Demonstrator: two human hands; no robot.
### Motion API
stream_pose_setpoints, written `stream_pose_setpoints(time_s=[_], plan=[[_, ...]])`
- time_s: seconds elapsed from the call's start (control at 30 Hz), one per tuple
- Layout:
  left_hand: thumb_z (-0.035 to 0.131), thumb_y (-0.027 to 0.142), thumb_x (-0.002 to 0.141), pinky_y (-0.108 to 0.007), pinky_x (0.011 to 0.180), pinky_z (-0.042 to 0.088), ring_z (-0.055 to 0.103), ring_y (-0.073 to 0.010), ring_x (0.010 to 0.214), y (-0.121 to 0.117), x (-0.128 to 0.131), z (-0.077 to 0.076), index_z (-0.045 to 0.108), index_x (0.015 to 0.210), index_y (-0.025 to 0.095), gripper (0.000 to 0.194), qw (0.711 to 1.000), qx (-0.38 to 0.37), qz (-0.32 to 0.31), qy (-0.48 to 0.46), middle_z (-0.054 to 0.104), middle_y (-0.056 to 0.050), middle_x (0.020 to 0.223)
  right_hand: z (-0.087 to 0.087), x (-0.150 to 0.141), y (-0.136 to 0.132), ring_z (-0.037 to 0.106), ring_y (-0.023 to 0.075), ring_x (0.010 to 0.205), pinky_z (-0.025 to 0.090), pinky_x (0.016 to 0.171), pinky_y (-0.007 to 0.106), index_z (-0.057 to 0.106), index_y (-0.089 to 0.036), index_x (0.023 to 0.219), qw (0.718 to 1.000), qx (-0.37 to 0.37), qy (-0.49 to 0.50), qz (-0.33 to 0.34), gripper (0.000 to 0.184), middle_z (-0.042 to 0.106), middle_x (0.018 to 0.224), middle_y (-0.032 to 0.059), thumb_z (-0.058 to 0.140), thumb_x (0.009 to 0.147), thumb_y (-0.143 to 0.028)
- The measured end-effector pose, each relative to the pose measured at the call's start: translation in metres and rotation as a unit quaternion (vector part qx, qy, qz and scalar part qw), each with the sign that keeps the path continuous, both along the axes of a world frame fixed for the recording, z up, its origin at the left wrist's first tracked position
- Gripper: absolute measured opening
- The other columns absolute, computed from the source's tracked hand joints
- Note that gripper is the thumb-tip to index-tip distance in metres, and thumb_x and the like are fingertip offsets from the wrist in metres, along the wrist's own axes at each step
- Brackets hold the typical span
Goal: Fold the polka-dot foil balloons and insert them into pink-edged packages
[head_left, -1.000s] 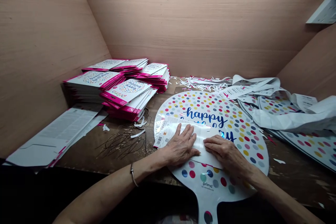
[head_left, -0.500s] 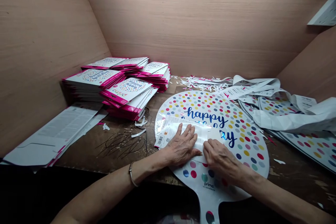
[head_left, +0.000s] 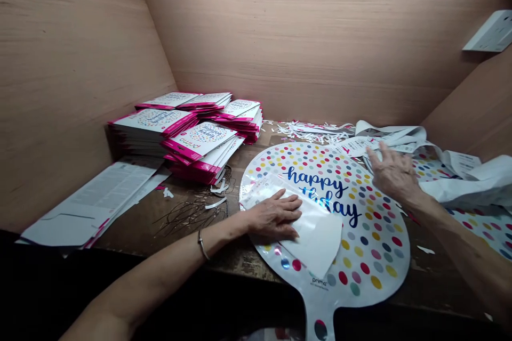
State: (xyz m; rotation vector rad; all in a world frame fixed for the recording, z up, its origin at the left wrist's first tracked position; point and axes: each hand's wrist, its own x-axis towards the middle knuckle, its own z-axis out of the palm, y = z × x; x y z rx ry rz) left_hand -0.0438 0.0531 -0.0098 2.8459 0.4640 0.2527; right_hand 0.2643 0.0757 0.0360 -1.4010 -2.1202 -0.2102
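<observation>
A flat round foil balloon (head_left: pixel 360 256), white with coloured dots and "happy birthday" lettering, lies on the table with its neck over the front edge. On it rests a glossy white card packet (head_left: pixel 320 240), slanting, with a plain white part towards the lower right. My left hand (head_left: pixel 274 216) presses flat on the packet, fingers stretched out. Raised near the balloon's upper right edge, my right hand (head_left: pixel 394 170) has its fingers spread and holds nothing. Just behind it lies a long white strip of printed labels (head_left: pixel 400 136).
Stacked pink-and-white balloon packets (head_left: pixel 200 141) stand at the back left. Flat printed cards (head_left: pixel 96 202) overhang the front left edge. Thin dark wires (head_left: pixel 188 218) and paper scraps (head_left: pixel 312 130) litter the table. More dotted balloons (head_left: pixel 476 224) lie at right. Wooden walls enclose the table.
My right hand has left the packet and moved right and away towards the label strip, its fingers opening. The packet's plain white part now shows over the balloon; my left hand stays on it.
</observation>
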Motion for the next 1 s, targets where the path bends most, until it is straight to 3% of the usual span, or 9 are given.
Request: stream_pose_setpoints(time_s=[0.1, 0.17, 0.27, 0.33, 0.4, 0.53, 0.77, 0.93, 1.0], plan=[[0.055, 0.038, 0.087, -0.041, 0.112, 0.012, 0.033, -0.0204, 0.132, 0.031, -0.01, 0.015, 0.061, 0.107, 0.026, 0.024, 0.996, -0.021, -0.079, 0.042, 0.05, -0.003, 0.132, -0.017, -0.015, -0.035, 0.057, 0.0229, 0.104, 0.05, 0.073, 0.031, 0.062, -0.019, 0.109, 0.988, -0.077, -0.069, 0.115, 0.031, 0.054, 0.125, 0.013, 0.04, 0.092, -0.031], [0.06, 0.042, 0.082, -0.047, 0.11, 0.013, 0.029, -0.0264, 0.133, 0.04, -0.014, 0.025, 0.063, 0.106, 0.027, 0.028, 0.995, 0.01, -0.071, 0.068, 0.049, -0.005, 0.132, -0.032, -0.042, -0.069, 0.055, 0.0234, 0.107, 0.049, 0.084, 0.036, 0.06, -0.023, 0.112, 0.974, -0.111, -0.103, 0.166, 0.029, 0.056, 0.123, 0.0099, 0.05, 0.087, -0.034], [0.061, 0.046, 0.079, -0.052, 0.105, 0.021, 0.039, -0.0318, 0.124, 0.016, -0.019, 0.034, 0.063, 0.104, 0.017, 0.038, 0.996, 0.08, -0.009, 0.038, 0.053, -0.015, 0.123, -0.043, -0.081, -0.109, 0.052, 0.03, 0.104, 0.045, 0.086, 0.049, 0.059, -0.019, 0.111, 0.971, -0.132, -0.138, 0.146, 0.036, 0.056, 0.115, 0.0154, 0.057, 0.082, -0.039], [0.056, 0.051, 0.081, -0.047, 0.1, 0.031, 0.053, -0.0266, 0.104, -0.021, -0.024, 0.033, 0.063, 0.092, 0.012, 0.041, 0.995, 0.093, 0.033, -0.002, 0.061, -0.015, 0.102, -0.043, -0.096, -0.123, 0.051, 0.0304, 0.1, 0.043, 0.086, 0.052, 0.058, -0.017, 0.111, 0.974, -0.13, -0.139, 0.123, 0.036, 0.056, 0.111, 0.0164, 0.055, 0.083, -0.039], [0.052, 0.059, 0.079, -0.044, 0.095, 0.039, 0.055, -0.0225, 0.088, -0.061, -0.031, 0.024, 0.061, 0.08, 0.012, 0.048, 0.993, 0.09, 0.072, -0.031, 0.061, -0.011, 0.085, -0.043, -0.104, -0.128, 0.05, 0.0307, 0.101, 0.041, 0.089, 0.053, 0.057, -0.014, 0.112, 0.977, -0.118, -0.124, 0.128, 0.037, 0.056, 0.111, 0.0166, 0.054, 0.083, -0.038], [0.052, 0.052, 0.083, -0.046, 0.099, 0.038, 0.053, -0.0239, 0.1, -0.109, -0.044, 0.002, 0.059, 0.093, 0.008, 0.046, 0.983, 0.111, 0.136, -0.061, 0.061, -0.012, 0.092, -0.047, -0.111, -0.129, 0.047, 0.0323, 0.107, 0.037, 0.095, 0.05, 0.057, -0.006, 0.11, 0.974, -0.098, -0.107, 0.176, 0.041, 0.056, 0.112, 0.0187, 0.056, 0.083, -0.037], [0.048, 0.021, 0.089, -0.043, 0.104, 0.036, 0.054, -0.0208, 0.103, -0.111, -0.061, -0.001, 0.059, 0.092, 0.009, 0.017, 0.982, 0.065, 0.147, -0.1, 0.063, -0.01, 0.092, -0.037, -0.121, -0.128, 0.055, 0.024, 0.091, 0.041, 0.09, 0.044, 0.06, -0.014, 0.097, 0.954, -0.114, -0.113, 0.252, 0.019, 0.061, 0.096, 0.0112, 0.048, 0.087, -0.024], [0.041, 0.016, 0.089, -0.041, 0.101, 0.04, 0.058, -0.0175, 0.092, -0.113, -0.065, -0.002, 0.06, 0.085, 0.012, 0.02, 0.974, 0.053, 0.161, -0.148, 0.063, -0.009, 0.085, -0.036, -0.123, -0.125, 0.055, 0.0224, 0.088, 0.038, 0.091, 0.043, 0.059, -0.016, 0.093, 0.953, -0.085, -0.108, 0.27, 0.018, 0.061, 0.09, 0.0095, 0.041, 0.089, -0.019], [0.04, 0.015, 0.09, -0.035, 0.093, 0.045, 0.058, -0.0145, 0.081, -0.112, -0.064, -0.004, 0.059, 0.077, 0.013, 0.023, 0.966, 0.039, 0.187, -0.172, 0.062, -0.006, 0.078, -0.041, -0.124, -0.121, 0.055, 0.0192, 0.078, 0.04, 0.082, 0.037, 0.058, -0.017, 0.084, 0.956, -0.09, -0.086, 0.267, 0.023, 0.061, 0.081, 0.007, 0.036, 0.089, -0.014]])
